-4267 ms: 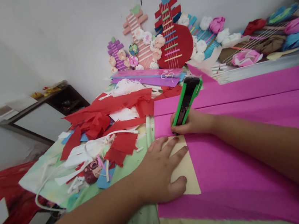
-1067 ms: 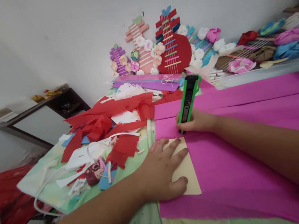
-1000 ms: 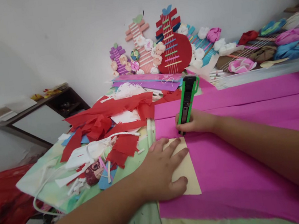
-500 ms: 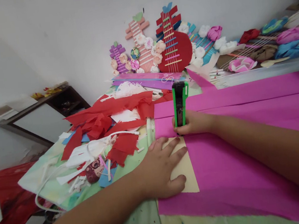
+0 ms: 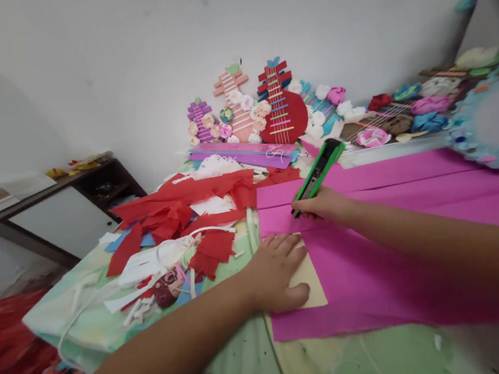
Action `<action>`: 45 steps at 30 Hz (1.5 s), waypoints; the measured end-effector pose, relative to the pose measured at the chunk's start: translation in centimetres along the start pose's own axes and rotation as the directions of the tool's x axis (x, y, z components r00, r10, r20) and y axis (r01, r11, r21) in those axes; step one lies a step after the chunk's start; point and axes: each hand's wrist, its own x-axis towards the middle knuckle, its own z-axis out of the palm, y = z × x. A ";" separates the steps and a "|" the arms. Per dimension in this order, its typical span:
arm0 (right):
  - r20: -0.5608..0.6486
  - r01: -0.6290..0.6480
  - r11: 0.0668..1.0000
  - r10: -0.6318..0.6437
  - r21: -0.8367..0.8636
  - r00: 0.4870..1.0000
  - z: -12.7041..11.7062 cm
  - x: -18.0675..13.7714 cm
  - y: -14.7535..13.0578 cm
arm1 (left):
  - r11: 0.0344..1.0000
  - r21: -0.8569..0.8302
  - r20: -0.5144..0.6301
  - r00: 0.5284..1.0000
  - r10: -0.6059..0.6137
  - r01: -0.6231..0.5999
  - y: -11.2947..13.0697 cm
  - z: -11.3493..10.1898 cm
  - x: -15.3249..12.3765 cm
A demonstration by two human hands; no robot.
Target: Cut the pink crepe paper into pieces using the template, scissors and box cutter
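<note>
My left hand point(image 5: 282, 275) lies flat with fingers spread on a pale yellow card point(image 5: 314, 286), which rests on a wide magenta paper sheet point(image 5: 390, 279). My right hand point(image 5: 323, 206) is closed around a green and black box cutter point(image 5: 318, 169). The cutter leans up to the right, its lower end near the card's far edge, over the magenta paper. Whether the blade touches the paper I cannot tell.
Red paper scraps point(image 5: 178, 205) and a white glue gun point(image 5: 146, 262) with its cord lie left. Decorated paper instruments point(image 5: 283, 115) stand by the wall. A blue-edged round craft piece point(image 5: 476, 132) is at right. A dark cabinet point(image 5: 63, 205) stands beyond the table.
The box cutter has tipped from upright to leaning right, still in my right hand. My left hand stays on the card, its fingers closer together. The camera view has shifted, bringing in the round craft piece.
</note>
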 end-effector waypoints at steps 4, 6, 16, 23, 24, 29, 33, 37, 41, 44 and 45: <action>-0.041 -0.037 0.996 0.034 -0.078 0.999 1.0 -1.8 1.0 | 0.999 -0.032 -0.005 1.000 0.014 -0.014 -0.2 0.3 -0.1; -0.099 0.010 0.991 -0.023 -0.132 0.995 1.3 -1.9 1.5 | 0.999 -0.037 0.006 1.000 0.029 -0.029 -0.3 0.3 -0.1; -0.191 0.080 0.986 -0.107 -0.146 0.976 1.1 -1.5 1.2 | 0.998 -0.052 -0.004 1.000 0.030 -0.030 -0.3 0.2 -0.3; -0.233 0.042 0.982 -0.085 -0.183 0.969 1.1 -2.0 1.8 | 0.998 -0.063 0.040 0.999 0.008 -0.005 -0.3 0.0 -0.2; -0.243 0.048 0.977 -0.099 -0.208 0.965 1.1 -2.0 1.8 | 0.998 -0.057 0.045 0.999 0.005 -0.003 -0.3 -0.1 -0.2; -0.240 0.097 0.935 -0.187 -0.342 0.953 1.4 -1.9 2.0 | 0.999 -0.029 0.086 0.996 -0.012 0.014 -0.1 -0.4 -0.1; -0.228 0.103 0.927 -0.194 -0.361 0.954 1.5 -1.6 2.2 | 0.999 -0.031 0.098 0.995 -0.027 0.030 -0.1 -0.3 -0.1; -0.224 0.106 0.927 -0.195 -0.359 0.955 1.5 -1.6 2.2 | 0.999 -0.032 0.077 0.997 -0.023 0.025 -0.3 0.1 0.0; -0.216 0.102 0.925 -0.191 -0.365 0.958 1.6 -1.7 2.1 | 0.999 -0.030 0.076 0.997 -0.013 0.015 -0.5 0.2 -0.1; -0.216 0.094 0.924 -0.184 -0.371 0.959 1.6 -1.7 2.1 | 0.999 -0.033 0.075 0.997 -0.013 0.015 -0.5 0.2 -0.1; -0.216 0.093 0.923 -0.184 -0.373 0.959 1.6 -1.7 2.1 | 0.999 -0.037 0.077 0.997 -0.015 0.018 -0.5 0.1 -0.1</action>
